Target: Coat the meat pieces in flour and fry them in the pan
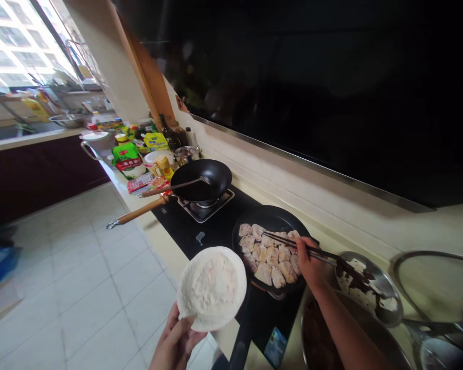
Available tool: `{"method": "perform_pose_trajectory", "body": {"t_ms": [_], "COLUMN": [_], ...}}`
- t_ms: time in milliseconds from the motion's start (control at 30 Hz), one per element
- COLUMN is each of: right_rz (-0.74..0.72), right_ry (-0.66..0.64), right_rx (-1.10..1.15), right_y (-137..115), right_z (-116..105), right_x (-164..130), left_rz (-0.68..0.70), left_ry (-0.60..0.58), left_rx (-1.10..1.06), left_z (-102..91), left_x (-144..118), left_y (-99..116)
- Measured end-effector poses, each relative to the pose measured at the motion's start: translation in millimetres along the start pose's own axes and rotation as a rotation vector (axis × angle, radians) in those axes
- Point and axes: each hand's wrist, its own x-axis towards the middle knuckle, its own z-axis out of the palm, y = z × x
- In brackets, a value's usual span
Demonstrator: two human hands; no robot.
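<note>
My left hand (183, 334) grips the rim of a white bowl (212, 288) of white flour, held in front of the stove's edge. In my right hand (310, 262) is a pair of dark chopsticks (283, 239); their tips reach over the pieces at the pan's far side. Several flour-coated pieces of food (272, 255), perhaps meat or fish, lie close together in a black frying pan (285, 216). The pan's dark handle (241, 339) points toward me, partly behind the bowl. Whether the tips touch a piece, I cannot tell.
A black wok (219, 177) with a spatula (185, 185) in it sits on the far burner, its wooden handle (142, 211) jutting past the counter edge. Bags and bottles crowd beyond it. Metal bowls (389, 308) stand at right, under my forearm. A dark range hood (312, 103) overhangs.
</note>
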Motion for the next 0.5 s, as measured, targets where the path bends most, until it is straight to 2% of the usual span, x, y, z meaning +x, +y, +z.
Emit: {"method": "perform_pose_trajectory", "body": {"t_ms": [133, 233, 300, 367, 500], "right_rz": [-0.047, 0.012, 0.083, 0.178, 0.454], "right_ry": [-0.039, -0.027, 0.010, 0.087, 0.339], "right_rx": [0.004, -0.008, -0.036, -0.049, 0.034], "right_y": [-16.1, -25.2, -27.0, -26.4, -21.0], "right_z": [-3.8, -27.8, -59.5, -101.0, -187.9], "right_x": [6.8, 0.5, -13.6, -37.8, -110.4], "left_rz": [0.023, 0.058, 0.096, 0.131, 0.128], "left_ry": [0.023, -0.007, -0.055, -0.102, -0.142], "left_rx": [0.004, 0.025, 0.039, 0.057, 0.091], "left_z": [-3.4, -5.9, -6.2, -4.4, 5.4], "left_x": [1.9, -0.3, -3.9, -9.5, -29.1], "left_y": [-1.5, -0.2, 0.6, 0.6, -2.5]}}
